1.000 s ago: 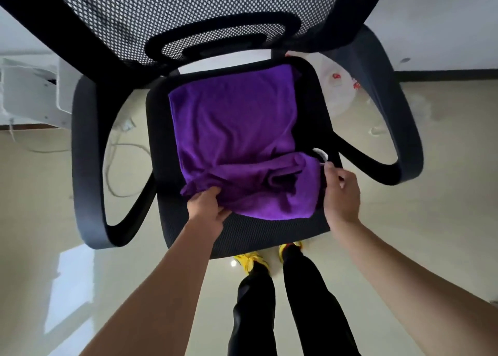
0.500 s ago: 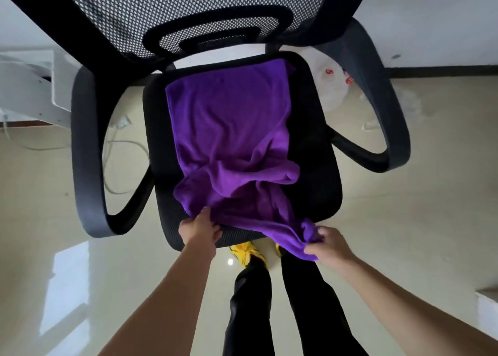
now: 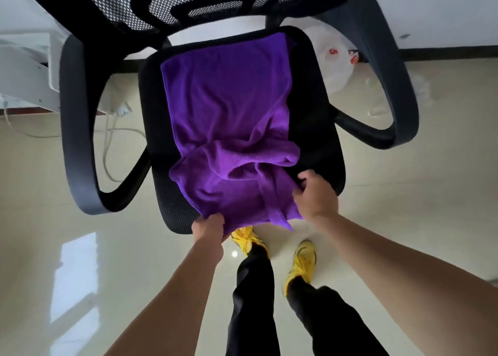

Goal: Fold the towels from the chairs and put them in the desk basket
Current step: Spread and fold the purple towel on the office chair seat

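Purple towel rumpled on black chair seat; your left grip clamps near-left corner, right grip pinches near-right edge, probably to pull cloth flat for folding.

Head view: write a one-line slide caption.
Left hand and right hand grip the near end of a purple towel on a black office chair.

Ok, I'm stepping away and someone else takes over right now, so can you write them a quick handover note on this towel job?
Hands: the left hand grips the near left corner of the purple towel; the right hand pinches its near right edge.
Towel: lies along the chair seat, near end bunched and hanging over the front.
Done: towel gripped, not yet folded.
Left: fold it and put it in the desk basket, which is not in view.
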Tool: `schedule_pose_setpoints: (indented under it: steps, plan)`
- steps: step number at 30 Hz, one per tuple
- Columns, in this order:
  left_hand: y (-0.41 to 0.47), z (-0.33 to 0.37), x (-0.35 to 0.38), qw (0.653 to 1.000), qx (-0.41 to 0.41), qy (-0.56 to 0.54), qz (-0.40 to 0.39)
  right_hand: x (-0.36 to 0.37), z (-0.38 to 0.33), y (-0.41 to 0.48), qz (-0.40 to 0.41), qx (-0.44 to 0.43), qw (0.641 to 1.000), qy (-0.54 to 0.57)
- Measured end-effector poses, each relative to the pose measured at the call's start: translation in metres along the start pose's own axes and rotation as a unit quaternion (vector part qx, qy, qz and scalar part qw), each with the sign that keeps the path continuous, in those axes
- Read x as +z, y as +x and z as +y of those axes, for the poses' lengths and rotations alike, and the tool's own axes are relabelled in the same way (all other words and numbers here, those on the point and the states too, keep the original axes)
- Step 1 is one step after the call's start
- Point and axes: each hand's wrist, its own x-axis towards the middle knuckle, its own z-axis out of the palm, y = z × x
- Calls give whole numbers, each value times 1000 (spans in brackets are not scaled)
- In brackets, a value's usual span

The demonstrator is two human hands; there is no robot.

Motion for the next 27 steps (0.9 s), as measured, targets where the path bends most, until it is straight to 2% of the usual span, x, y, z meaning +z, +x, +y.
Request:
schedule_pose_setpoints:
  steps: [2, 4, 6, 8, 10, 11, 13, 15, 17, 20, 23, 27]
  plan:
    - [2, -4, -7, 1000, 20, -15, -3, -5, 11, -6, 94, -13, 995, 33]
    - [1, -8, -9, 999, 30, 4, -19, -5, 12, -18, 121, -88, 987, 52]
    - [-3, -17, -8, 997, 41, 47, -46, 5, 6, -33, 33, -137, 990, 33]
    - [-7, -31, -11, 990, 55, 112, -71, 22, 3, -40, -43, -142, 988, -35]
    - [-8, -42, -17, 980, 55, 172, -81, 31, 3, -34, -45, -138, 989, -30]
    - [-10, -49, -24, 979, 61, 183, -70, 33, 4, -34, -50, -126, 991, 14]
    - [-13, -54, -32, 985, 69, 152, -46, 29, 11, -28, -81, -39, 979, 182]
    - [-20, -57, -37, 992, 76, 102, -21, 13, 17, -25, -90, 68, 929, 353]
    - [-31, -61, -41, 994, 97, 53, 7, -9, 27, -30, -89, 135, 887, 432]
    - [-53, -64, -47, 990, 126, -5, 55, -36, 44, -41, -64, 177, 874, 448]
    - [-79, -69, -64, 982, 150, -53, 103, -54, 58, -64, -39, 151, 890, 429]
    - [-84, -78, -82, 975, 154, -50, 153, -60, 77, -83, -123, 130, 929, 325]
